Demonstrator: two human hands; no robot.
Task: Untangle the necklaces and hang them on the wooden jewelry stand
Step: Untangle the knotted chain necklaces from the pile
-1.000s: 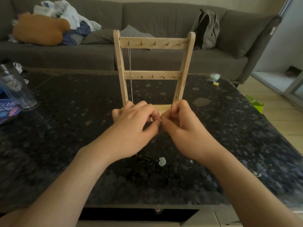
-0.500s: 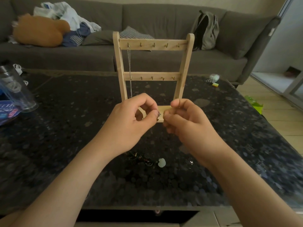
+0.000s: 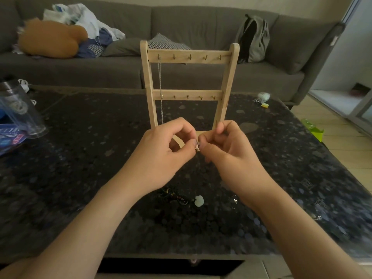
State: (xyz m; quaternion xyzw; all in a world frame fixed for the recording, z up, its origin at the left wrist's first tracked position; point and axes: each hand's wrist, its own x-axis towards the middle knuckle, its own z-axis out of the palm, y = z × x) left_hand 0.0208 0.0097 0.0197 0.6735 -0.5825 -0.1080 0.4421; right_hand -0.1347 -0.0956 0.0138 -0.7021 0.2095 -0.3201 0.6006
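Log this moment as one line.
left hand and right hand: pinch silver necklace; stand: one chain on top-left hook; table: dark tangle, white charm

**Bare hands, bare forearms**

Both forearms are uncovered along all that shows. The left hand and the right hand are bare as well. 1 thumbnail shows on the left hand, cut short and plain.

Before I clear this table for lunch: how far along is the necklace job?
Done: one silver chain hangs from the top-left hook of the wooden stand. In hand: left hand and right hand pinch a small silvery piece. Left: a dark tangle and a pale pendant lie on the table.
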